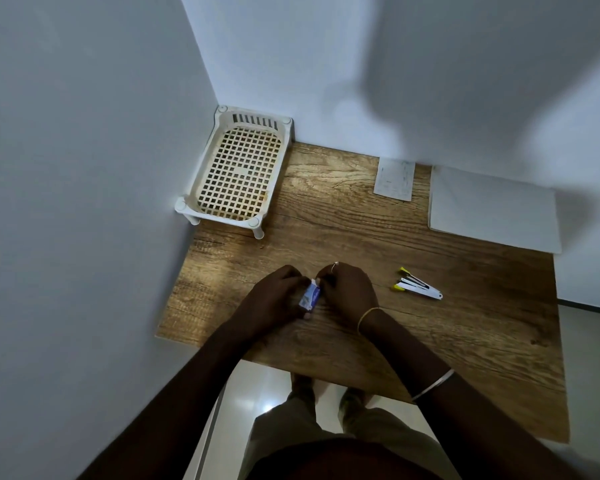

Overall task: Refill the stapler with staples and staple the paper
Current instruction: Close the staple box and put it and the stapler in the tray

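while the left hand (274, 297) and right hand (350, 292) grip the staple box (309, 298), the stapler (418, 288) lies apart rightward, basket (222, 216) beyond.

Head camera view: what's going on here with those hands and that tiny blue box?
A person stands at a wooden table, holding a small blue box, probably staples, in the left hand while the right hand pinches its top end, seemingly opening it. The stapler lies on the table to the right, apparently swung open, untouched. Sheets of paper wait by the far wall.
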### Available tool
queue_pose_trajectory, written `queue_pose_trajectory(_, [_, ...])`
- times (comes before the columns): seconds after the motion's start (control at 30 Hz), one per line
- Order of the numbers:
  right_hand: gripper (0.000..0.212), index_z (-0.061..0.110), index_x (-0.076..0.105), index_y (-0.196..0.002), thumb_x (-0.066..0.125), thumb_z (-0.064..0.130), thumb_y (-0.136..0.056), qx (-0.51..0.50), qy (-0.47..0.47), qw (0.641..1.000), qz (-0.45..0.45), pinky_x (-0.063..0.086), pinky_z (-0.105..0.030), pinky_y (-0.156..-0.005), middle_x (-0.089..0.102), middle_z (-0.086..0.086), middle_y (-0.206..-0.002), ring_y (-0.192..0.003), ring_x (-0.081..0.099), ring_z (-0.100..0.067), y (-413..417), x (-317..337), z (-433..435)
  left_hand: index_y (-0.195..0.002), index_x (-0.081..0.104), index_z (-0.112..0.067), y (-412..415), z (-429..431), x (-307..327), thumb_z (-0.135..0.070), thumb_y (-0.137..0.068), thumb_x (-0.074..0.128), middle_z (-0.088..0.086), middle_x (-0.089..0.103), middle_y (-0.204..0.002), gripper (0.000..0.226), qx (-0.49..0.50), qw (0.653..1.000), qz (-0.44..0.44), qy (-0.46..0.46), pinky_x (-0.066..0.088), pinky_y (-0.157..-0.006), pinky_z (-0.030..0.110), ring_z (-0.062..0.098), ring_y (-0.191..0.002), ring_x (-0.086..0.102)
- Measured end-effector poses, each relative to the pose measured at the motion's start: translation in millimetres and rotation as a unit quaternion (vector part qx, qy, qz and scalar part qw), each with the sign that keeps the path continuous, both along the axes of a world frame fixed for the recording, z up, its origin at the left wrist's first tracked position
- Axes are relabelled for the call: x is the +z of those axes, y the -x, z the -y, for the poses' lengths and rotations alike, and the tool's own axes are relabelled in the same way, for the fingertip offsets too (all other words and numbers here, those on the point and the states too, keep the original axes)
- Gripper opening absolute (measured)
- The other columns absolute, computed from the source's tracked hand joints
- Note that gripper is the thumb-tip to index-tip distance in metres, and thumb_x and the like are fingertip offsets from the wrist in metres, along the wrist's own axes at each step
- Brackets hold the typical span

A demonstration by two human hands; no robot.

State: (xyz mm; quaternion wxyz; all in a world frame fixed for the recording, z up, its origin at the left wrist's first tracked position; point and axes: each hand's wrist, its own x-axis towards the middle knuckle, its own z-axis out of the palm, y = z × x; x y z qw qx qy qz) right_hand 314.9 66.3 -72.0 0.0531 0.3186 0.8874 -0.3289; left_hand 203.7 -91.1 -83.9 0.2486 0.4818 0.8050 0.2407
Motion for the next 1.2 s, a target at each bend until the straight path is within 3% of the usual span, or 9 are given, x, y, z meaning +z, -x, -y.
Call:
queue_pose_trajectory(0.37, [0.008,0.026,0.076,-0.082,0.073,0.034,-0.084,-0.013,0.046,0.999,0.005,0.048,-0.026,-0.071,0.073,0.007,-0.088,-0.084,0.067,-0.011,2,-1,-3,-0.136,0.058,-0.021,-4,-2,-1,-0.053,-0.072,0.083,-0.005,0.057,-0.128,0.075,0.021,1.000,0.011,0.014,0.042,-0.082,0.023,0.004,-0.105,0.050])
queue_pose_trajectory(0.67, [0.011,0.025,0.077,-0.084,0.067,0.026,-0.088,-0.033,0.051,0.998,-0.002,0.053,-0.031,-0.079,0.075,0.003,-0.093,-0.089,0.068,-0.015,6,-2,-3,-0.139,0.056,-0.021,-10,-2,-3,-0.051,-0.074,0.082,-0.003,0.057,-0.129,0.076,0.035,0.999,0.001,0.026,0.041,-0.081,0.022,0.006,-0.105,0.052])
queue_pose_trajectory(1.2, [0.010,0.020,0.072,-0.089,0.063,0.024,-0.092,-0.005,0.018,1.000,0.003,0.048,-0.031,-0.077,0.072,-0.003,-0.098,-0.092,0.065,-0.020,9,-2,-2,-0.138,0.057,-0.019,-14,-2,0,-0.051,-0.072,0.084,-0.001,0.058,-0.126,0.078,0.048,0.999,0.005,0.011,0.042,-0.082,0.024,0.011,-0.106,0.055])
